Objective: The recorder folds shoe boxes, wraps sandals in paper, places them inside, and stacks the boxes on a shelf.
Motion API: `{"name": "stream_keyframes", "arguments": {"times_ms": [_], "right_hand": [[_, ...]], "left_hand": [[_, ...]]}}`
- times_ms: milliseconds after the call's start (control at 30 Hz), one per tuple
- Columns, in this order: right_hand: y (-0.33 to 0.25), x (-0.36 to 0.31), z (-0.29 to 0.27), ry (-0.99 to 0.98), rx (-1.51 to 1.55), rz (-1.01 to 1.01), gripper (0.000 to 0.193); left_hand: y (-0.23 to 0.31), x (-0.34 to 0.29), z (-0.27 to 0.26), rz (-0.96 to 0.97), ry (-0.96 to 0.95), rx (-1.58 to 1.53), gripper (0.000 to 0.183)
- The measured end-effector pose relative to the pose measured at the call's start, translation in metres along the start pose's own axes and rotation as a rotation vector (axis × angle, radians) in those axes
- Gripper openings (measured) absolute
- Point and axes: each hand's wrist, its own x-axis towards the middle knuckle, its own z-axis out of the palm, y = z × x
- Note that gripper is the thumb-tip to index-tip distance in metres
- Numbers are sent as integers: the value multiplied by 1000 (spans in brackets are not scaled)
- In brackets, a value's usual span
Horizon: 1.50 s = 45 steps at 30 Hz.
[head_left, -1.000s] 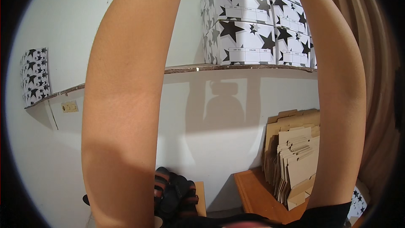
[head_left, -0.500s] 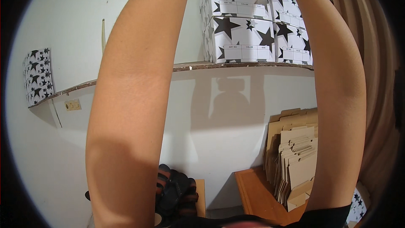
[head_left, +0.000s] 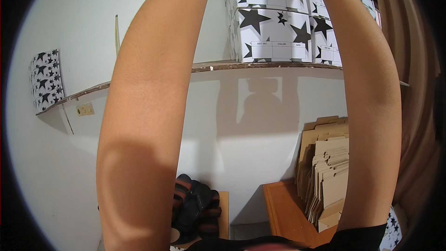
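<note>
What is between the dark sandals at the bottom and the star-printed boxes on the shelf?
In the head view, only bare white wall lies between the dark sandals and the star-printed boxes on the shelf.

Both forearms rise out of frame at twelve o'clock, the left forearm (head_left: pixel 148 111) and the right forearm (head_left: pixel 367 102) walling off a clear lane of white wall (head_left: pixel 251 125) between them. At the top of that lane the wooden shelf (head_left: pixel 260 66) carries stacked star-printed boxes (head_left: pixel 274 32), which fill its room from twelve to one o'clock, while the shelf stretch toward nine o'clock is bare up to another star-printed box (head_left: pixel 45 81). Low down, dark sandals (head_left: pixel 195 207) block six o'clock, and upright flat cardboard sheets (head_left: pixel 327 167) on a brown wooden surface (head_left: pixel 285 209) crowd four o'clock.
</note>
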Motion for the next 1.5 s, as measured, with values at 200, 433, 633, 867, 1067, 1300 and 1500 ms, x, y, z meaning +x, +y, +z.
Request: {"name": "stream_keyframes", "arguments": {"times_ms": [200, 433, 633, 867, 1067, 1300, 1500], "right_hand": [[4, 8, 12, -112, -132, 54, 54], [-11, 3, 4, -104, -19, 107, 58], [3, 1, 2, 199, -93, -30, 59], [18, -2, 0, -105, -16, -32, 58], [23, 1, 9, -38, 14, -119, 58], [34, 4, 6, -4, -25, -163, 55], [28, 1, 10, -10, -66, -229, 56]], "left_hand": [[2, -9, 11, -55, 61, 102, 53], [-20, -2, -3, -109, -20, -23, 72], [-46, 1, -3, -233, 5, -170, 92], [-34, -13, 9, -250, 52, -178, 94], [-30, 1, -2, -205, 68, -112, 93], [-21, 0, -5, -155, 85, -101, 93], [-31, 11, 5, -135, 78, -95, 93]]}}
